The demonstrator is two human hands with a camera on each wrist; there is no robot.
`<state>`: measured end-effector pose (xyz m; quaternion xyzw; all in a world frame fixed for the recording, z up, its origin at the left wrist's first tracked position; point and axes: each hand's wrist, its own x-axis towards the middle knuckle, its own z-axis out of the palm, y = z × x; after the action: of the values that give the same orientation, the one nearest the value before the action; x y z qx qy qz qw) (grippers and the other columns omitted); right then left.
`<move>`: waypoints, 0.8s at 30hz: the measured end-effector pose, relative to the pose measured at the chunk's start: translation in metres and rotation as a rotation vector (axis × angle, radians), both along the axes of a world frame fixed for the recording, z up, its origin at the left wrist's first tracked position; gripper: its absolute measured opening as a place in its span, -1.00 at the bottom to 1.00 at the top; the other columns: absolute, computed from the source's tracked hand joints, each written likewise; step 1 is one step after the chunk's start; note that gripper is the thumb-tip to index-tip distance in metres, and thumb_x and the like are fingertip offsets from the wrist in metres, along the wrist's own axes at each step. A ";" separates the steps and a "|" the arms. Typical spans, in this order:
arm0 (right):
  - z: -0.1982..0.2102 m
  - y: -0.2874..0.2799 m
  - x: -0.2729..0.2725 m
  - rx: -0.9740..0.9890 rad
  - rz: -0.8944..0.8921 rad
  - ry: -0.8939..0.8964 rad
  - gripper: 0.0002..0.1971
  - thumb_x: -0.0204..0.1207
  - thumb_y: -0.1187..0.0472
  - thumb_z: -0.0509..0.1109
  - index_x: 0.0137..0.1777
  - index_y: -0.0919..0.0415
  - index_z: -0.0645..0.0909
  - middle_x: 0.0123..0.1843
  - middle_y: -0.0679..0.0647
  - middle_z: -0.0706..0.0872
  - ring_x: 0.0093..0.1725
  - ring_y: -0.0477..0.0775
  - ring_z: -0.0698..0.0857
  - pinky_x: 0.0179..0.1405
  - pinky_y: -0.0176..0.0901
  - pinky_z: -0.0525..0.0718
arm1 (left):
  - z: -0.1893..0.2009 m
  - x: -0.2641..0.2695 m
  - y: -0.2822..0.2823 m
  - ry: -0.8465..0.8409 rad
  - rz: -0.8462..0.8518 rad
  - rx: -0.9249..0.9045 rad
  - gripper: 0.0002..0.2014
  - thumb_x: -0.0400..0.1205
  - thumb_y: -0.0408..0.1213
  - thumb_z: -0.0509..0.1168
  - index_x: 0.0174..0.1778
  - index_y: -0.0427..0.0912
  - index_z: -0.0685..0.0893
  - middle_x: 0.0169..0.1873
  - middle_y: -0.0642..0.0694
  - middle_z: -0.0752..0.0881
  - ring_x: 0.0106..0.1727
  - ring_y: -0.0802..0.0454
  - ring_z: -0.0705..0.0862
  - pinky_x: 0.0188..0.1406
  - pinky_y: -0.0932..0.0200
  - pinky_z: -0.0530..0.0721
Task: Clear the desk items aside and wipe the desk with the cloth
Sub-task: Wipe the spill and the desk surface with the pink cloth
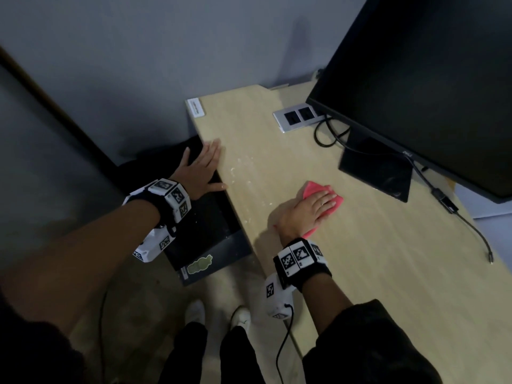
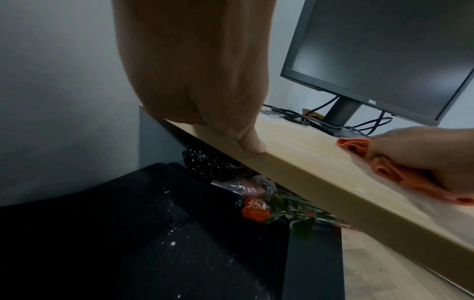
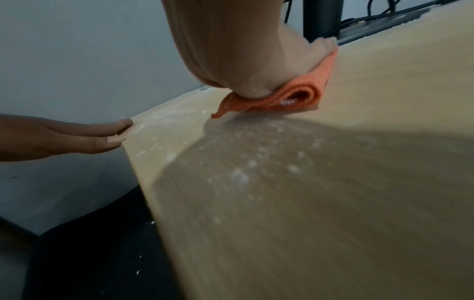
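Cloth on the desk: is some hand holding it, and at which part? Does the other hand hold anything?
The right hand presses flat on top of the folded cloth, not gripping it. The left hand holds nothing; it rests against the desk edge.

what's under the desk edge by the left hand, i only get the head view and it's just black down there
Observer: The left wrist view shows wrapped flowers lying under the desk, on a black surface.
Operator: any mess on that black thing
Observer: Yes, white specks are scattered across it in the left wrist view.
Operator: is the cloth flat or bunched
Observer: The right wrist view shows the cloth folded into layers under the right hand, with white bits stuck at its fold.
Operator: left hand gripping the edge?
Observer: No, the left hand has straight fingers; its thumb rests on the desk edge.
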<state>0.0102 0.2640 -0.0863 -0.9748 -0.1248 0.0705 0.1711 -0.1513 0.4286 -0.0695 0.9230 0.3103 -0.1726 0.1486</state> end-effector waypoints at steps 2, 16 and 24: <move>0.000 0.015 0.004 0.010 0.047 0.005 -0.36 0.65 0.22 0.03 0.63 0.39 -0.17 0.69 0.27 -0.13 0.67 0.23 -0.18 0.61 0.07 -0.26 | 0.001 0.000 0.000 -0.010 0.007 -0.021 -0.09 0.62 0.24 0.01 0.63 -0.24 -0.34 0.64 -0.09 -0.36 0.67 -0.03 -0.30 0.59 -0.32 -0.16; -0.004 0.108 0.014 0.105 0.438 -0.019 -0.39 0.64 0.29 0.04 0.64 0.32 -0.09 0.70 0.16 -0.08 0.68 0.16 -0.13 0.61 0.00 -0.20 | -0.003 -0.004 0.000 -0.100 0.040 -0.143 -0.07 0.63 0.19 0.08 0.60 -0.21 -0.41 0.61 -0.05 -0.45 0.64 0.01 -0.39 0.58 -0.34 -0.23; -0.003 0.124 0.007 0.271 0.761 -0.002 -0.40 0.59 0.39 0.09 0.63 0.25 0.07 0.69 0.11 0.07 0.68 0.08 -0.08 0.62 -0.05 -0.21 | -0.005 -0.004 0.000 -0.093 0.032 -0.128 -0.05 0.62 0.20 0.08 0.60 -0.22 -0.42 0.61 -0.07 -0.46 0.64 0.00 -0.41 0.57 -0.34 -0.24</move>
<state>0.0169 0.3875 -0.0895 -0.8277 -0.4851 0.1107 0.2594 -0.1553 0.4290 -0.0750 0.9136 0.3059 -0.1465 0.2242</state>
